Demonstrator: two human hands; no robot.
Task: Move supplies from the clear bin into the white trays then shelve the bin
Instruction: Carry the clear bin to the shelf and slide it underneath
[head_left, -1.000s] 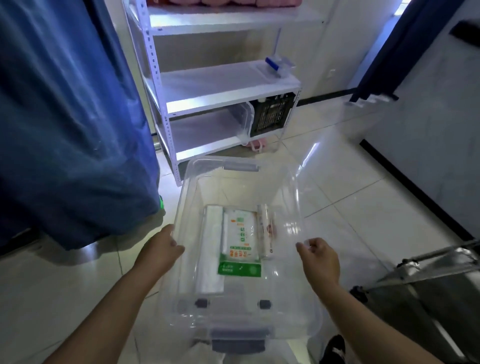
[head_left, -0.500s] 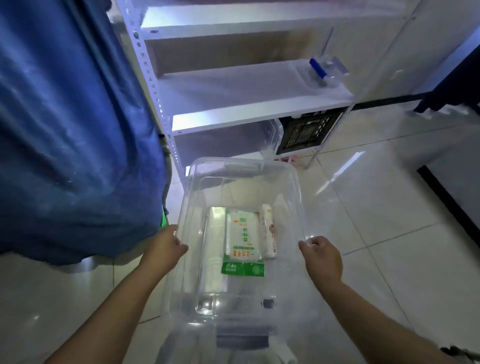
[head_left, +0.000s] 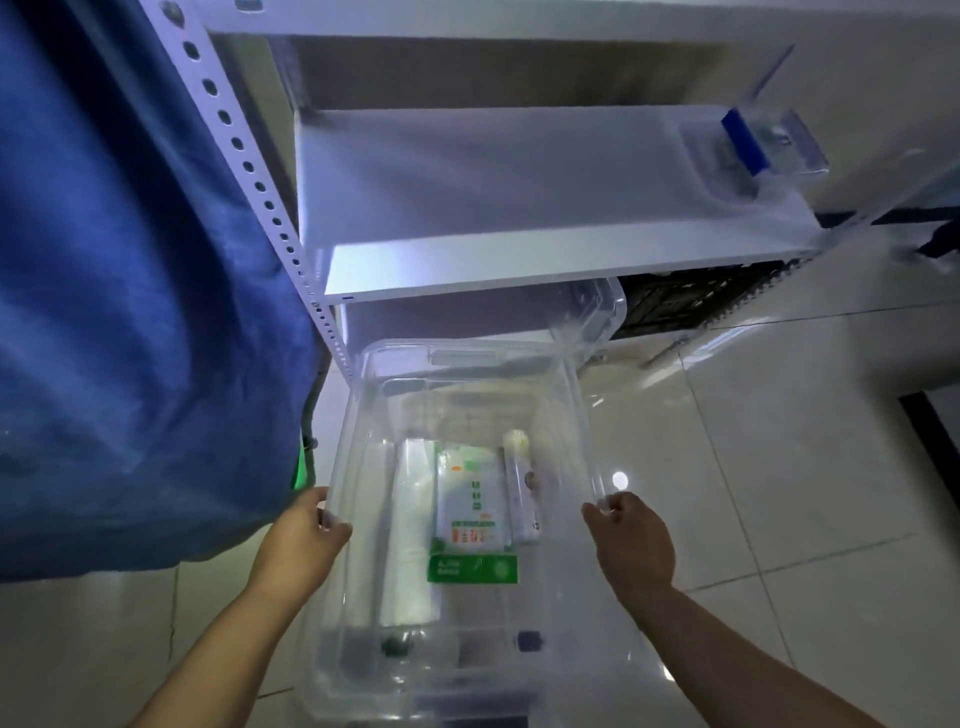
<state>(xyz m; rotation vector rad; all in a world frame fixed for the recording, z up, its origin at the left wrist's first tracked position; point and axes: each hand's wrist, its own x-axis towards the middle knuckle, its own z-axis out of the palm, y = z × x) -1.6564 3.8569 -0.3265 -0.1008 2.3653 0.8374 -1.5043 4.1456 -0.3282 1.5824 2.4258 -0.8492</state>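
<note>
— Two hands on one clear bin, held above the floor before the white shelf?
— Yes. Left hand, right hand grasping opposite rims. Green-labelled packet inside. Advice: keep level.

clear bin | open-topped, held level | green-white packet flat inside

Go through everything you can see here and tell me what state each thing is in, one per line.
Clear bin: no lid, held off the floor by both long rims.
Left hand: gripping the bin's left rim.
Right hand: gripping the right rim.
Green and white packet: flat on the bin floor.
Middle shelf: mostly bare.
</note>
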